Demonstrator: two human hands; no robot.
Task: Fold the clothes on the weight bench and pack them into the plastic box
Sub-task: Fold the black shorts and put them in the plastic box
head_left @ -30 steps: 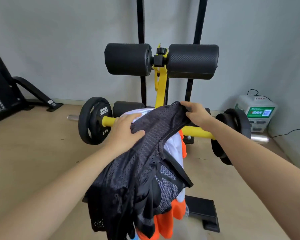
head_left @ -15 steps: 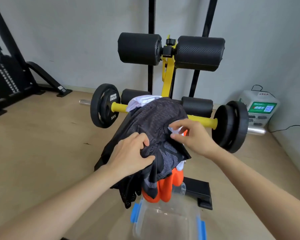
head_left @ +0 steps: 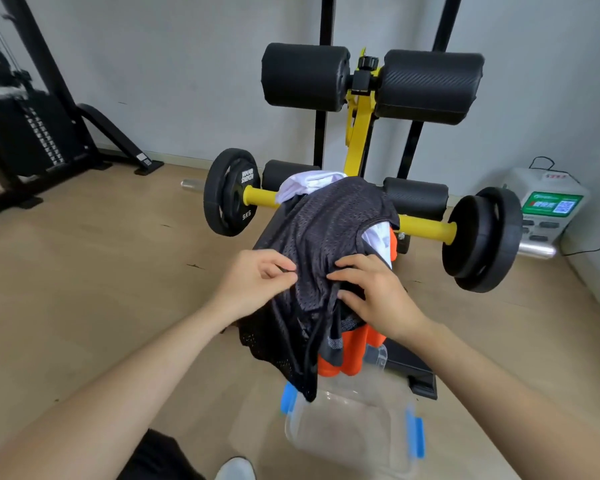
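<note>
While both hands sit right on top of the pile, the thing that matters is how the black mesh garment [head_left: 329, 237] lies: it's draped over the counter [head_left: 413, 375] with its long axis running 12 to 6, top end up by the yellow barbell [head_left: 426, 226], bottom end hanging down toward the person. The left hand [head_left: 253, 282] pinches a fold of the mesh between thumb and fingertips at about 9 o'clock of the garment's middle. The right hand [head_left: 371, 292] lies with fingers spread and curled on the cloth at about 3 o'clock (can't tell if it's actually gripping or just pressing). They're pretty much equally near, one each side of the centre line.

Underneath there's a white garment [head_left: 309, 183] poking out at 12 and an orange garment [head_left: 357, 355] at 5. The plastic box [head_left: 357, 431] sits open on the floor at 6 o'clock, just below the dangling hem, nothing packed in it that I can see. My guess is the mesh gets lifted off next.
</note>
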